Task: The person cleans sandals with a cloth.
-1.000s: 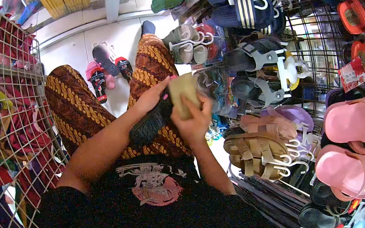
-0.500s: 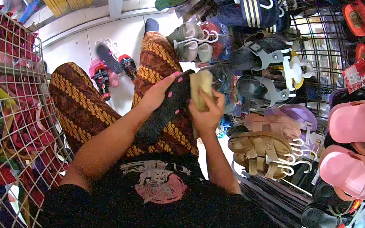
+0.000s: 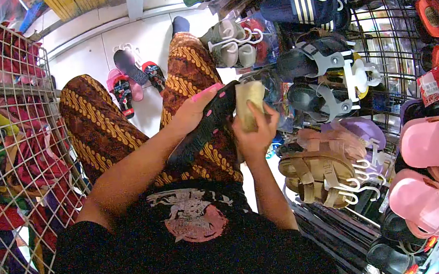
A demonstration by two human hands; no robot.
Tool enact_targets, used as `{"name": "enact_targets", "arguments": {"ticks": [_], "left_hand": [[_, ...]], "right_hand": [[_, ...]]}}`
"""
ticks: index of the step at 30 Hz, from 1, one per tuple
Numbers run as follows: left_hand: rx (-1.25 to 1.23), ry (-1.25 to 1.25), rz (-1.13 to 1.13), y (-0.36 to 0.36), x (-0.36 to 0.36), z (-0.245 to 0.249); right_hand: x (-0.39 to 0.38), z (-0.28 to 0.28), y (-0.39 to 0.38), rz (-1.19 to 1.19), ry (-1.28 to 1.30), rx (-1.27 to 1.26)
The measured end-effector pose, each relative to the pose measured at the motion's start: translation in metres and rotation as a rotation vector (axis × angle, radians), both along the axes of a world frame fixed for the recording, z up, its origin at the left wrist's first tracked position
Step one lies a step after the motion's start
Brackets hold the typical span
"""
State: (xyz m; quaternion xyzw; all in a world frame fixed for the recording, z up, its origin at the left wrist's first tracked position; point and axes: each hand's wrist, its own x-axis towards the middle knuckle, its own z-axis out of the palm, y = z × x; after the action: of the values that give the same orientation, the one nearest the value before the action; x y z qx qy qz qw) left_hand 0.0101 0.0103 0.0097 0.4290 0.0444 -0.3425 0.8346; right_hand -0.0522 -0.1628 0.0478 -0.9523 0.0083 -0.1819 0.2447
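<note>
My left hand (image 3: pixel 192 111) is closed on a black sandal (image 3: pixel 208 126) with small pink spots along it, held at a slant above my right thigh. Part of the sandal is hidden behind that hand. To its right, my right hand (image 3: pixel 256 136) pinches a pale yellow sponge-like block (image 3: pixel 250 102) between thumb and fingers. The block stands upright beside the far end of the sandal. Brown patterned trousers (image 3: pixel 110 135) cover my spread legs beneath both hands.
A wire grid (image 3: pixel 16 165) with colourful goods stands at left. Pink and black sandals (image 3: pixel 132 73) lie on the tiled floor between my legs. At right, racks hold striped navy slides (image 3: pixel 298 0), tan sandals (image 3: pixel 320 176) and pink clogs (image 3: pixel 424 198) on hangers.
My right hand and the yellowish block have shifted slightly to the right. The sandal stays in my left hand, tilted a little differently. The whole view has shifted slightly.
</note>
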Motion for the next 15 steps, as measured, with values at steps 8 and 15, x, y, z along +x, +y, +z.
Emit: {"name": "enact_targets", "arguments": {"ticks": [8,15], "left_hand": [[-0.123,0.200,0.010,0.002,0.003,-0.012],[-0.776,0.314,-0.011,0.001,0.007,-0.051]], "right_hand": [[0.004,-0.007,0.003,0.049,0.020,-0.037],[0.002,0.002,0.006,0.197,0.147,0.013]]}}
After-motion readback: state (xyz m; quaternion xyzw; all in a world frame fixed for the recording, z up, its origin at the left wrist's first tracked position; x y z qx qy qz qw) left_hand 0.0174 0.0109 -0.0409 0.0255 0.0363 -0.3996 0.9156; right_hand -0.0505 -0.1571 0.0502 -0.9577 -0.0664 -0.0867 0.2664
